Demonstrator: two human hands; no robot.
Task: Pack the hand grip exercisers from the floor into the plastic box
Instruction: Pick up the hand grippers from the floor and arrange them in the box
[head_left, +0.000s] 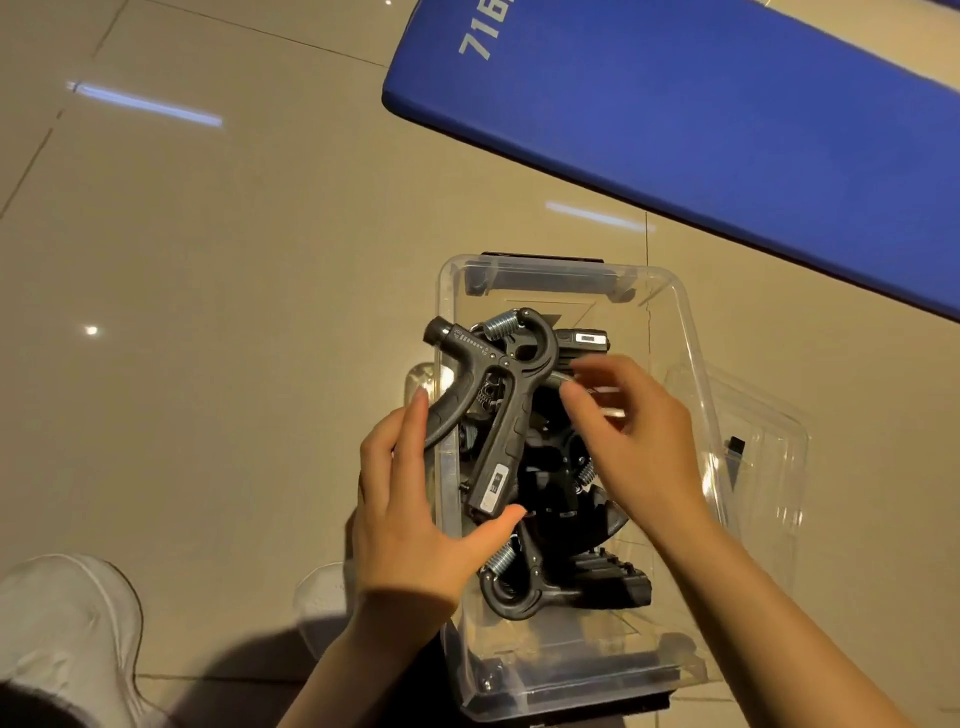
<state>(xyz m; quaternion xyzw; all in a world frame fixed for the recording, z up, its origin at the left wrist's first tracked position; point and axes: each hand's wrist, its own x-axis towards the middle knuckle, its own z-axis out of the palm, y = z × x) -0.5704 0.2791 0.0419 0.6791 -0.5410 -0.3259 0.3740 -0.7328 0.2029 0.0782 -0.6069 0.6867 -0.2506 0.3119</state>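
A clear plastic box (691, 332) stands on the tiled floor and holds several black hand grip exercisers with steel springs. One exerciser (493, 395) lies tilted on top of the pile, its upper arm over the box's left wall. My left hand (410, 514) touches it, fingers straight along its left handle and thumb at the end of its other handle. My right hand (634, 431) hovers over the pile with fingers loosely spread, holding nothing. Another exerciser (545, 587) lies near the box's near end.
A blue padded mat (727, 130) lies across the floor behind the box. The box's clear lid (763, 457) lies right of and under the box. A white shoe (72, 629) is at the lower left. Beige tiles stretch to the left.
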